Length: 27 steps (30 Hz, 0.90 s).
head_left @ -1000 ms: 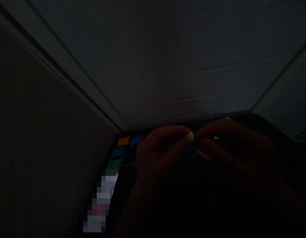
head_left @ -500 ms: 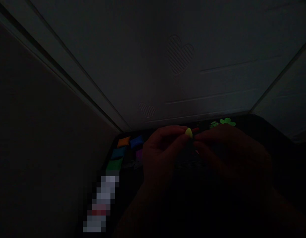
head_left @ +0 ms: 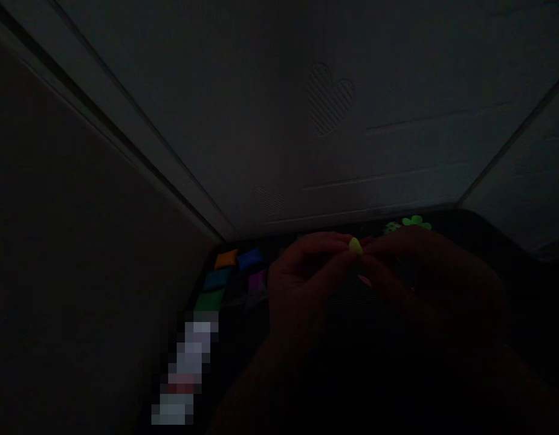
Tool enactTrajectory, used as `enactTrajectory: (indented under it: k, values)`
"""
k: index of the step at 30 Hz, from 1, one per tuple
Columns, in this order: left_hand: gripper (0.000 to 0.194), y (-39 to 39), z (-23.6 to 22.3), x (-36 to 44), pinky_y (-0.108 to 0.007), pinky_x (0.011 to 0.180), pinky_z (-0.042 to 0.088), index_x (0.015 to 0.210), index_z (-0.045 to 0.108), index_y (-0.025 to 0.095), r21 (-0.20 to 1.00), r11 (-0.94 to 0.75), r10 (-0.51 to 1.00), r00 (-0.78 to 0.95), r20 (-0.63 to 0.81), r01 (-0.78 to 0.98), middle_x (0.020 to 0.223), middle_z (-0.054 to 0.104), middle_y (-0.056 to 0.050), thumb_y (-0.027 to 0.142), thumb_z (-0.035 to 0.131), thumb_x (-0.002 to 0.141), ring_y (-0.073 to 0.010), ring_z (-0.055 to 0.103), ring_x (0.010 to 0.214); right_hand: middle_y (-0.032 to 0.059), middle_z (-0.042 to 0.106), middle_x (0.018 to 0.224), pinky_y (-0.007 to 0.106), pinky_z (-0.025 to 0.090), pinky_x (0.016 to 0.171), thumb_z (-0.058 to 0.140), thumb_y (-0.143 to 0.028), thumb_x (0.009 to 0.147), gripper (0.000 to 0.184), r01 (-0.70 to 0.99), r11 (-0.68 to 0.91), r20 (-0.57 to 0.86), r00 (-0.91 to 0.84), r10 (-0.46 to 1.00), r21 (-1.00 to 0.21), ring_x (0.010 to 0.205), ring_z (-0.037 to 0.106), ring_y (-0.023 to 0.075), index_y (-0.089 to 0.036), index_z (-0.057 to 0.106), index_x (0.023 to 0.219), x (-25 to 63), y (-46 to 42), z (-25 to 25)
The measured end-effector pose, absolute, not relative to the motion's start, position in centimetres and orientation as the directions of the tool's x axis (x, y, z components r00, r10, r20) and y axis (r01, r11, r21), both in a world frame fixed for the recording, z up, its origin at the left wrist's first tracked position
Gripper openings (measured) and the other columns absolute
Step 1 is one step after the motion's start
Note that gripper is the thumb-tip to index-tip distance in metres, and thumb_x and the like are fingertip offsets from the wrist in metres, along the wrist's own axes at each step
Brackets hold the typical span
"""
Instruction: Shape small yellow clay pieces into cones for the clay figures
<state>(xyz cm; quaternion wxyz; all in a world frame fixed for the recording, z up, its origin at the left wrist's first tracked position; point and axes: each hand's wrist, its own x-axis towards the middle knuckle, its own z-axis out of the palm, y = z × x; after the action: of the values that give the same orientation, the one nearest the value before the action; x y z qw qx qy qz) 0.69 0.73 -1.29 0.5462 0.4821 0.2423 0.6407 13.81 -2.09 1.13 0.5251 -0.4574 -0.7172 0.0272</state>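
Observation:
The scene is very dark. My left hand (head_left: 301, 284) and my right hand (head_left: 419, 278) meet fingertip to fingertip over a dark surface. Between them sits a small yellow lump (head_left: 355, 245), pinched by the fingers of both hands. A thin pink sliver (head_left: 365, 280) shows just below my right fingers. Small coloured blocks lie to the left of my left hand: orange (head_left: 226, 258), blue (head_left: 249, 258), purple (head_left: 256, 280) and green (head_left: 209, 299).
A green flower-like shape (head_left: 414, 223) lies beyond my right hand at the far edge of the dark surface. A pale wall with embossed hearts (head_left: 329, 99) rises behind. A blurred pale patch (head_left: 188, 368) sits at the lower left.
The yellow lump and both hands' fingertips have shifted slightly to the right. My left hand moved off the purple block, which now shows.

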Motion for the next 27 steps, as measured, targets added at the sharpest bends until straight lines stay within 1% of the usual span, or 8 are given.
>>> enactTrajectory:
  k: [4, 8, 11, 14, 17, 19, 22, 27]
  values:
    - [0.013, 0.7, -1.3, 0.7, -0.018, 0.076, 0.055, 0.076, 0.072, 0.025, 0.822, -0.309, 0.920, 0.068, 0.385, -0.478, 0.084, 0.072, 0.004, 0.013, 0.072, 0.072, -0.0086, 0.068, 0.080, -0.0029, 0.069, 0.076, 0.024, 0.052, 0.063, 0.063, -0.016, 0.079, 0.009, 0.590, 0.578, 0.704, -0.023, 0.709, -0.563, 0.066, 0.064, 0.0120, -0.023, 0.063, 0.085, 13.8, -2.1, 0.9]
    - [0.013, 0.7, -1.4, 0.7, -0.019, 0.075, 0.055, 0.077, 0.072, 0.025, 0.829, -0.312, 0.926, 0.045, 0.374, -0.464, 0.085, 0.072, 0.003, 0.013, 0.072, 0.072, -0.0098, 0.068, 0.081, -0.0029, 0.068, 0.080, 0.024, 0.051, 0.064, 0.063, -0.019, 0.080, 0.009, 0.553, 0.592, 0.714, 0.007, 0.700, -0.586, 0.070, 0.063, 0.0116, -0.024, 0.062, 0.088, 14.0, -2.5, 0.5]
    - [0.014, 0.7, -1.3, 0.7, -0.016, 0.073, 0.054, 0.078, 0.072, 0.026, 0.829, -0.297, 0.933, 0.042, 0.358, -0.474, 0.084, 0.072, 0.005, 0.012, 0.071, 0.074, -0.0081, 0.068, 0.079, -0.0032, 0.066, 0.080, 0.023, 0.050, 0.064, 0.063, -0.018, 0.080, 0.013, 0.538, 0.639, 0.764, 0.013, 0.646, -0.549, 0.073, 0.061, 0.0107, -0.024, 0.060, 0.091, 14.4, -2.6, 0.3]
    - [0.012, 0.8, -1.2, 0.7, -0.014, 0.072, 0.053, 0.078, 0.072, 0.026, 0.836, -0.260, 0.944, 0.053, 0.325, -0.484, 0.081, 0.072, 0.005, 0.015, 0.070, 0.075, -0.0067, 0.067, 0.077, -0.0027, 0.065, 0.086, 0.023, 0.049, 0.071, 0.063, -0.013, 0.079, 0.022, 0.555, 0.668, 0.798, -0.012, 0.602, -0.496, 0.080, 0.060, 0.0109, -0.024, 0.058, 0.097, 14.9, -2.4, 0.2]
    - [0.008, 0.9, -1.2, 0.6, -0.013, 0.069, 0.052, 0.078, 0.072, 0.026, 0.854, -0.210, 0.958, 0.074, 0.277, -0.477, 0.076, 0.073, 0.005, 0.018, 0.070, 0.075, -0.0063, 0.067, 0.073, -0.0009, 0.065, 0.096, 0.025, 0.049, 0.079, 0.063, -0.012, 0.078, 0.031, 0.556, 0.679, 0.798, -0.046, 0.601, -0.480, 0.090, 0.059, 0.0131, -0.025, 0.057, 0.105, 15.2, -2.1, 0.1]
    - [0.008, 1.0, -1.3, 0.6, -0.013, 0.067, 0.052, 0.076, 0.072, 0.025, 0.868, -0.191, 0.967, 0.061, 0.246, -0.458, 0.074, 0.072, 0.005, 0.017, 0.071, 0.074, -0.0061, 0.066, 0.070, 0.0003, 0.064, 0.098, 0.027, 0.049, 0.081, 0.065, -0.013, 0.077, 0.033, 0.564, 0.682, 0.793, -0.077, 0.604, -0.465, 0.093, 0.059, 0.0143, -0.025, 0.057, 0.107, 15.2, -1.9, 0.0]
    - [0.008, 1.0, -1.3, 0.5, -0.013, 0.064, 0.051, 0.074, 0.072, 0.025, 0.881, -0.185, 0.971, 0.055, 0.231, -0.436, 0.072, 0.072, 0.005, 0.018, 0.072, 0.073, -0.0061, 0.065, 0.068, 0.0021, 0.064, 0.100, 0.027, 0.050, 0.081, 0.067, -0.017, 0.077, 0.033, 0.586, 0.681, 0.789, -0.111, 0.604, -0.438, 0.093, 0.060, 0.0148, -0.023, 0.057, 0.108, 15.1, -1.8, 0.0]
    - [0.004, 0.9, -1.2, 0.1, -0.014, 0.065, 0.050, 0.075, 0.072, 0.026, 0.880, -0.206, 0.958, 0.096, 0.271, -0.428, 0.074, 0.070, 0.005, 0.023, 0.073, 0.072, -0.0059, 0.063, 0.068, 0.0044, 0.064, 0.097, 0.028, 0.053, 0.077, 0.067, -0.023, 0.078, 0.033, 0.609, 0.668, 0.774, -0.137, 0.619, -0.427, 0.088, 0.062, 0.0154, -0.020, 0.056, 0.109, 15.0, -1.7, 0.2]
